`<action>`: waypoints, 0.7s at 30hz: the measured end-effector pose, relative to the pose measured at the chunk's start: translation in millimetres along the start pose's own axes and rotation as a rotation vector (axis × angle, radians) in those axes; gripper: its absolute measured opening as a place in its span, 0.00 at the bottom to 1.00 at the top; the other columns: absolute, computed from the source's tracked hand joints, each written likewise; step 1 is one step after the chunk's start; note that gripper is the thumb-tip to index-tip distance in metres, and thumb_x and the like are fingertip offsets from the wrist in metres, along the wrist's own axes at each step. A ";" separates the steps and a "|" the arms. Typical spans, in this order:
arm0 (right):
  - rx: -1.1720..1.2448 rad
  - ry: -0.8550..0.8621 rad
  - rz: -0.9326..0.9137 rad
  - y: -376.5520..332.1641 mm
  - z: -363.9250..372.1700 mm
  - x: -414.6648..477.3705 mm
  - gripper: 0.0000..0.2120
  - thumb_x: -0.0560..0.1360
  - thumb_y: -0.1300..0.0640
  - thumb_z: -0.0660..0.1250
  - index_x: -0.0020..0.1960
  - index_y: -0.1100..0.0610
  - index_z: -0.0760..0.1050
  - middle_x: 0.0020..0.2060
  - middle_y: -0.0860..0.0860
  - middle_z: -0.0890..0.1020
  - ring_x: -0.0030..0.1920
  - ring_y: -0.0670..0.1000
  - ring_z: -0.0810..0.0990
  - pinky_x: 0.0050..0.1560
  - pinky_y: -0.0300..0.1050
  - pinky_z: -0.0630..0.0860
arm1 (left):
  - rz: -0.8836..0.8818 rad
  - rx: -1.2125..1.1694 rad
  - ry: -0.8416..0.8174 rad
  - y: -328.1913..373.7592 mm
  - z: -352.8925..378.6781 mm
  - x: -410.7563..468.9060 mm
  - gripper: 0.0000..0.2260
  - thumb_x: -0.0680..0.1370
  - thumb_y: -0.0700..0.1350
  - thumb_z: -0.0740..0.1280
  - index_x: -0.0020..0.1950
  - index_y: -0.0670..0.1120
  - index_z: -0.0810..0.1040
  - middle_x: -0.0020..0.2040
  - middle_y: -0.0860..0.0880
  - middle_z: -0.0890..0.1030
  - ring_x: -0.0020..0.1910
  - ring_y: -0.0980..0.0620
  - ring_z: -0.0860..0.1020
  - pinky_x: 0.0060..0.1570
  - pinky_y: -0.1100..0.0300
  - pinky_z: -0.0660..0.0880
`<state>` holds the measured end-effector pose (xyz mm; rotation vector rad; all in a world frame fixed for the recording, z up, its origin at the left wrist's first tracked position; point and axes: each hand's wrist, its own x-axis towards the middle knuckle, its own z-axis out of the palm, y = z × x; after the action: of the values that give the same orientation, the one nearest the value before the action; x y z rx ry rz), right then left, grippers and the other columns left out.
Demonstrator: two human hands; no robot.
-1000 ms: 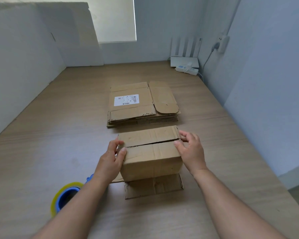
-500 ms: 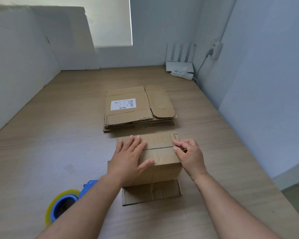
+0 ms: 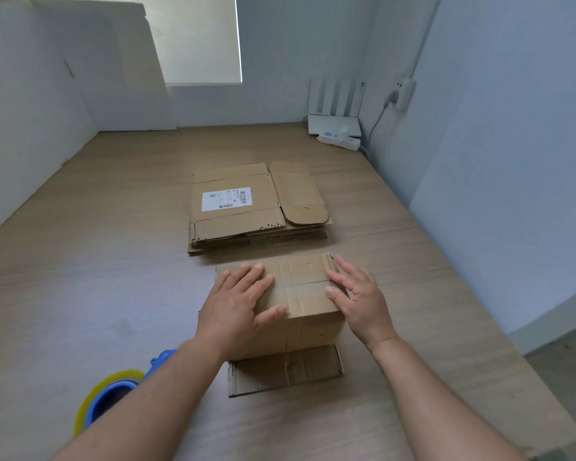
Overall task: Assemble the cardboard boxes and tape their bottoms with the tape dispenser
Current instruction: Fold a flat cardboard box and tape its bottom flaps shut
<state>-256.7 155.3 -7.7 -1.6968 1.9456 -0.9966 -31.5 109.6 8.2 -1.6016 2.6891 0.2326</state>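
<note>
An assembled brown cardboard box (image 3: 308,294) stands on the wooden table, its two upper flaps folded shut with a seam between them. My left hand (image 3: 238,302) lies flat on the left half of the top, fingers spread. My right hand (image 3: 358,299) rests with straight fingers against the box's right top edge. One loose flap (image 3: 285,371) lies flat on the table in front of the box. The blue tape dispenser (image 3: 113,397) with its yellowish roll sits at the lower left, partly hidden behind my left forearm.
A stack of flattened cardboard boxes (image 3: 256,207), the top one bearing a white label, lies just behind the box. A white router (image 3: 335,123) and power strip sit in the far right corner. White walls enclose the table (image 3: 80,277) on three sides.
My left hand moved from the box's left side onto its top and pressed the flaps down. My right hand's fingers straightened along the right edge. The flaps now lie flat.
</note>
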 end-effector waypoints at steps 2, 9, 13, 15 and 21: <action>-0.022 -0.011 -0.017 -0.5 0.9 0.7 0.15 0.77 0.58 0.66 0.63 0.56 0.77 0.67 0.44 0.73 0.67 0.47 0.68 0.66 0.34 0.58 | 0.005 -0.006 0.001 0.1 -1.7 0.3 0.53 0.58 0.76 0.22 0.78 0.58 0.51 0.79 0.56 0.50 0.77 0.55 0.44 0.73 0.57 0.38; -0.083 -0.018 -0.031 -4.1 -0.6 1.5 0.14 0.77 0.59 0.66 0.62 0.57 0.78 0.66 0.47 0.74 0.66 0.49 0.70 0.64 0.32 0.58 | -0.201 -0.534 0.205 -28.1 -16.7 -38.2 0.29 0.77 0.62 0.54 0.76 0.52 0.62 0.76 0.53 0.62 0.74 0.54 0.59 0.71 0.57 0.59; -0.033 -0.012 -0.020 -5.0 -0.1 1.4 0.13 0.77 0.61 0.66 0.61 0.58 0.78 0.66 0.49 0.75 0.66 0.49 0.71 0.66 0.35 0.59 | -0.642 -0.455 0.163 -65.0 12.2 -90.1 0.29 0.78 0.61 0.57 0.73 0.45 0.64 0.71 0.45 0.68 0.70 0.47 0.67 0.64 0.52 0.67; -0.015 -0.012 -0.011 -4.8 -0.7 1.2 0.13 0.77 0.61 0.66 0.61 0.59 0.79 0.66 0.49 0.75 0.66 0.48 0.72 0.65 0.34 0.59 | -0.758 -0.306 0.038 -73.2 30.4 -113.9 0.31 0.77 0.63 0.60 0.70 0.42 0.67 0.66 0.43 0.71 0.65 0.45 0.71 0.59 0.54 0.69; -0.046 -0.028 0.005 -5.9 -1.3 1.4 0.13 0.77 0.60 0.66 0.61 0.57 0.79 0.66 0.48 0.75 0.66 0.47 0.71 0.66 0.34 0.59 | -0.819 -0.177 -0.082 -81.1 62.9 -138.2 0.28 0.69 0.67 0.68 0.54 0.44 0.71 0.51 0.48 0.76 0.49 0.48 0.76 0.41 0.59 0.71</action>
<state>-253.8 154.1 -2.3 -1.7204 1.9682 -0.9279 101.1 200.5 -53.4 -2.4905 1.7755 0.4989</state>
